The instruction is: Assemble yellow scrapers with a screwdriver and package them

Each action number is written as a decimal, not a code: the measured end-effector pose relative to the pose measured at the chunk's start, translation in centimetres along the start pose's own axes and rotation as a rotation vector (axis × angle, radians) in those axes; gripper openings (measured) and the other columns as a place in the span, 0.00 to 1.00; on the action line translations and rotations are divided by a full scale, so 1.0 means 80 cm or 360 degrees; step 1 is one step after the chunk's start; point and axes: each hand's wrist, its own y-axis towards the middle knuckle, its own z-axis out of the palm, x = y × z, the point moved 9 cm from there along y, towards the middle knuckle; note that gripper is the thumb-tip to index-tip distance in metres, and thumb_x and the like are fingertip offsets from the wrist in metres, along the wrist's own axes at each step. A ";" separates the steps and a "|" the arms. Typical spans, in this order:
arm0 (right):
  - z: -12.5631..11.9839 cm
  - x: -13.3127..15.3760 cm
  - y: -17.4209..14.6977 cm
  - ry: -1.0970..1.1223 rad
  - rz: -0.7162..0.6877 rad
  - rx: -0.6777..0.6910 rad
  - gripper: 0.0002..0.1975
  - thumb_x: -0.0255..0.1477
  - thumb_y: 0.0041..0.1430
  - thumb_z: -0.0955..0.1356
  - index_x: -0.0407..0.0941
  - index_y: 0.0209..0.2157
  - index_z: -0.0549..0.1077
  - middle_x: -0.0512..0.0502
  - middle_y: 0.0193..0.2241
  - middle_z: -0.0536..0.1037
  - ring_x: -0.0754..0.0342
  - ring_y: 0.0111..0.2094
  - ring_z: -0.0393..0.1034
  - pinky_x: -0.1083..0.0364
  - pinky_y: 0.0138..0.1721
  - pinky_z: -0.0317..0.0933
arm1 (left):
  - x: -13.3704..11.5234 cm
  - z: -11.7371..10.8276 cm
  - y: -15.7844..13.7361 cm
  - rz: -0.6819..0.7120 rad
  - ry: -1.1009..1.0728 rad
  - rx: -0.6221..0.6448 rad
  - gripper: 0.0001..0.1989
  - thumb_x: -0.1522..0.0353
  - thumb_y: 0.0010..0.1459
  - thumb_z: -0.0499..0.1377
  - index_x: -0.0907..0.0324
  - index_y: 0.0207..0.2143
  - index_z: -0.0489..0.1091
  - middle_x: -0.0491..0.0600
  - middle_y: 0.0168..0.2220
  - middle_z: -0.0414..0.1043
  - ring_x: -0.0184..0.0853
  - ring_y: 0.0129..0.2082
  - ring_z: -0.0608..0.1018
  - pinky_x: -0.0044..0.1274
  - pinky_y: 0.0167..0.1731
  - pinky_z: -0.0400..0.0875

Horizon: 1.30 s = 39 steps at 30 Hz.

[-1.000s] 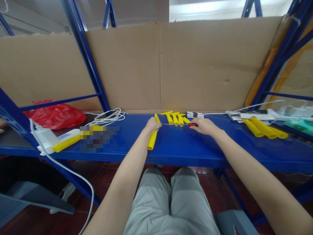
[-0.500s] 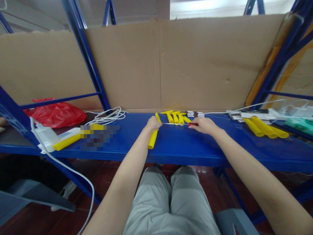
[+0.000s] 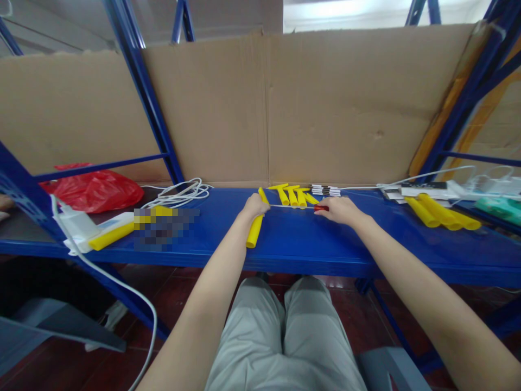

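My left hand (image 3: 255,205) is closed around a yellow tube (image 3: 254,232) that lies slantwise over the blue tabletop (image 3: 211,228). In my right hand (image 3: 337,208) is the red handle of a screwdriver (image 3: 319,208), gripped between the fingers. Its thin metal shaft runs level to the left and meets the yellow tube at my left hand; the tip is hidden there. Just behind the shaft lie several T-shaped yellow pieces (image 3: 292,196). Beside them sits a small stack of white and dark strips (image 3: 325,190).
Yellow tubes (image 3: 442,213) lie at the right near white boxes (image 3: 427,190). To the left are a coiled white cable (image 3: 183,191), a red plastic bag (image 3: 95,187), a white power strip (image 3: 114,221) and another yellow tube (image 3: 112,236). A cardboard sheet (image 3: 325,108) stands behind.
Both hands hold nearly the same positions on the tube and the screwdriver. The screwdriver handle looks slightly turned in my right hand.
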 end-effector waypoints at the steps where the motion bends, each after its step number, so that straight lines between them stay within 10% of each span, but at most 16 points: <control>1: 0.002 0.000 0.000 0.0002 0.0008 0.0036 0.16 0.37 0.63 0.61 0.45 0.38 0.77 0.40 0.37 0.80 0.46 0.36 0.74 0.54 0.32 0.60 | 0.000 0.001 0.001 0.0002 -0.0006 0.0002 0.11 0.75 0.51 0.61 0.72 0.38 0.73 0.64 0.38 0.78 0.41 0.34 0.81 0.21 0.27 0.70; 39: -0.006 -0.005 -0.002 0.0057 0.0099 -0.0018 0.11 0.36 0.60 0.65 0.45 0.41 0.70 0.43 0.35 0.80 0.48 0.35 0.73 0.56 0.29 0.53 | -0.001 0.000 0.000 0.0019 0.0047 -0.0013 0.11 0.75 0.52 0.60 0.72 0.38 0.74 0.63 0.38 0.78 0.41 0.35 0.81 0.21 0.28 0.71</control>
